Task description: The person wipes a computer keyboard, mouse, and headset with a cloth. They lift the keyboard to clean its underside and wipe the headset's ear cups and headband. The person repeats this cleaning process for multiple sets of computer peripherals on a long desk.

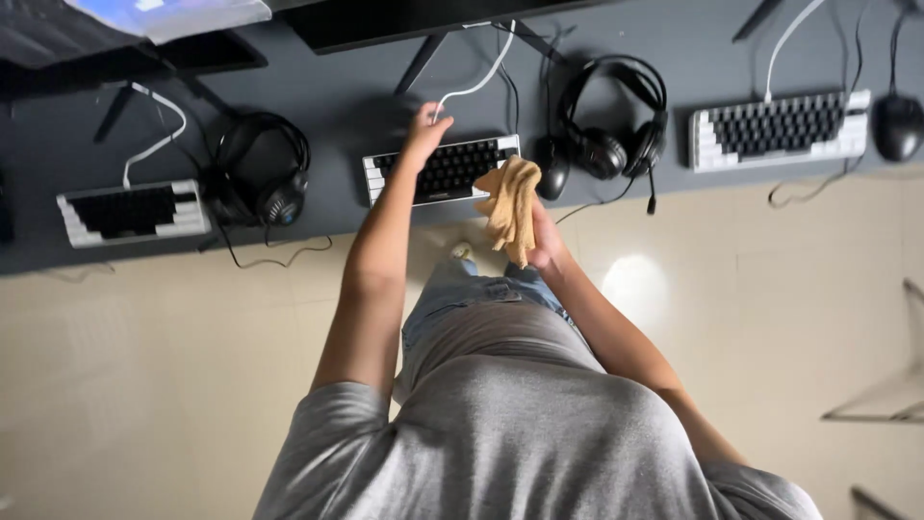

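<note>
Head view, looking straight down: the left hand (423, 130) is up at about 12 o'clock, fingers curled over the far left corner of the middle keyboard (443, 169), a black-and-white one sitting on the dark worktop (366, 96) with its white cable (476, 82) running away toward the monitor stand. That grip looks partly closed on the keyboard's edge, though whether it truly pinches it or only rests there I cannot tell. The right hand (544, 241) sits lower, around 4 o'clock from the keyboard, its grip closed around a bunched tan cloth (510, 207) that hangs over the keyboard's near right corner. To wipe well here, I'd judge the left hand wants to steady or tip the keyboard firmly while the cloth goes across flat, not wadded, and stays clear of the cable. At 3 o'clock of the keyboard, a black mouse (551, 173) and a black headset (616, 120) lie just beside it. Out at 9 o'clock, another keyboard (135, 210) and headset (265, 173); far at 3 o'clock, a third keyboard (780, 130).
</note>
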